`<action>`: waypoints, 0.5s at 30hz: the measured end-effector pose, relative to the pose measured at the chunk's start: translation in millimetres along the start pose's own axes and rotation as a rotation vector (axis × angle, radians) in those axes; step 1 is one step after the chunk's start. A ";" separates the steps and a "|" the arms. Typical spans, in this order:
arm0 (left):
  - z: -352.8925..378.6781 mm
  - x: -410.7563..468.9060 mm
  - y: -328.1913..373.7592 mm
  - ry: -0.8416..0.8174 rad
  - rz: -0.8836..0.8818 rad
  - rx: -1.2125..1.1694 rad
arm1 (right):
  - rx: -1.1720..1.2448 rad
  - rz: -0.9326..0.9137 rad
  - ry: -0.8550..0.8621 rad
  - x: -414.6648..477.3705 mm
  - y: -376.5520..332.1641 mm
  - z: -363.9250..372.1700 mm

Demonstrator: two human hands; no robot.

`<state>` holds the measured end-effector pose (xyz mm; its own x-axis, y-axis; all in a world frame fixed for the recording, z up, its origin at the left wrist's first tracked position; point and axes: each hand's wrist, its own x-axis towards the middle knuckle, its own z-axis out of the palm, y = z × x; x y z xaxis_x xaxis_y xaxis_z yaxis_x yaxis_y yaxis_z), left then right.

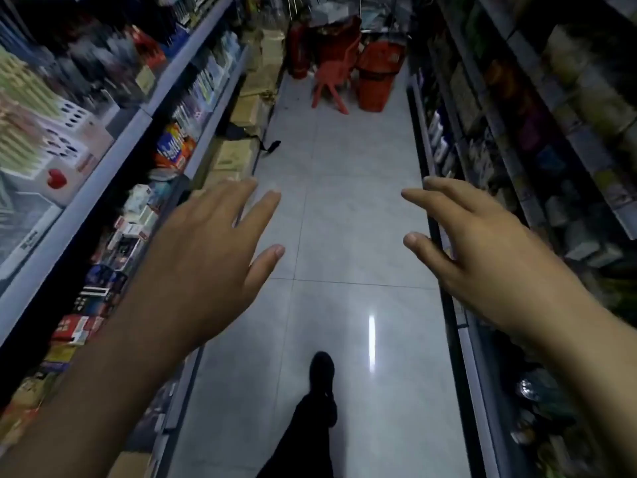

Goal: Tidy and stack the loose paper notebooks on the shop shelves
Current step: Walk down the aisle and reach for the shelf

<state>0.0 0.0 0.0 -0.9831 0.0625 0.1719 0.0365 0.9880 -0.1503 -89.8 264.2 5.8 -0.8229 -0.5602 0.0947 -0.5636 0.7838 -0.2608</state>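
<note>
While both hands carry nothing, the step in hand looks like a walk down the aisle to find the notebooks. The left hand [206, 250] and the right hand [482, 257] reach ahead over the tiled floor [344, 208], their fingers [265, 205] spread and relaxed, touching nothing. No loose notebook can be picked out for certain. The left shelves [103, 174] hold blurred boxes and packets, and a pale stack of paper goods [20, 112] on the upper tier may be the notebooks, though the blur hides that. The right shelves [517, 139] are too dark to read.

To do this well, I would slow down and steady the head until the covers are legible, then face the chosen shelf squarely before reaching. The cardboard boxes [238, 153] along the foot of the left shelves narrow the path, so the shoe [322, 370] should keep to the middle of the floor. The red chair [332, 74] and red basket [377, 77] block the far end.
</note>
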 end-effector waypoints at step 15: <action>58.0 293.7 -101.1 0.231 0.121 -0.143 | 0.059 0.046 0.137 274.5 76.3 -25.2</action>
<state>-302.8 -89.8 9.2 -0.9039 0.1955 0.3803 0.1923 0.9802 -0.0469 -360.5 177.0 36.2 -0.8521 -0.4791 0.2106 -0.5232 0.7883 -0.3238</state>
